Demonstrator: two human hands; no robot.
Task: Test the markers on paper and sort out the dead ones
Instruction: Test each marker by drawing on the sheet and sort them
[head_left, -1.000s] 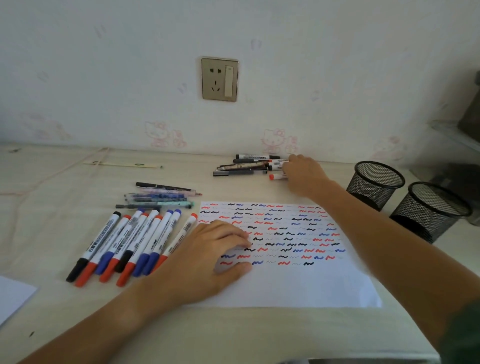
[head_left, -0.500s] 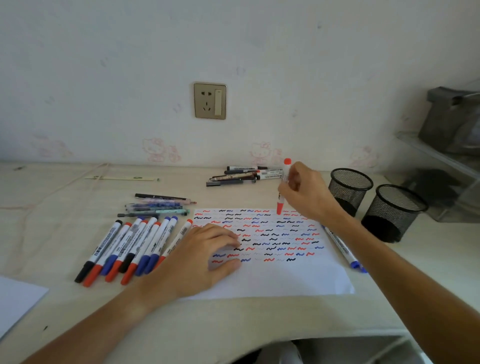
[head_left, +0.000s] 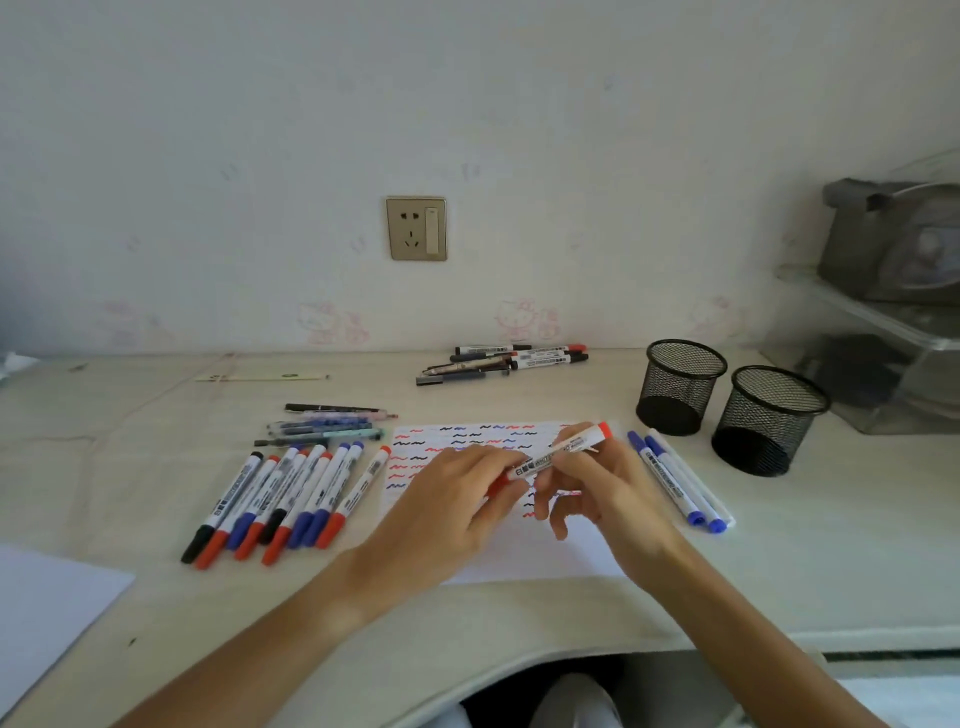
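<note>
Paper (head_left: 519, 561) lies flat at frame centre, close to the desk (head_left: 779, 571) edge, presumably as the test surface; its upper rows already carry squiggles. Tested markers (head_left: 291, 499) lie grouped at centre left. Both hands meet above the sheet: the right hand (head_left: 608, 488) pinches the barrel of a red whiteboard marker (head_left: 558, 452), the left hand (head_left: 457, 504) grips its lower, capped end, probably for uncapping.

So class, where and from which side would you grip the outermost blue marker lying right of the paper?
Pinch the blue marker mid-barrel from above, thumb on its free right side. It lies flat beside two neighbours, and the mesh cups stand clear.
</note>
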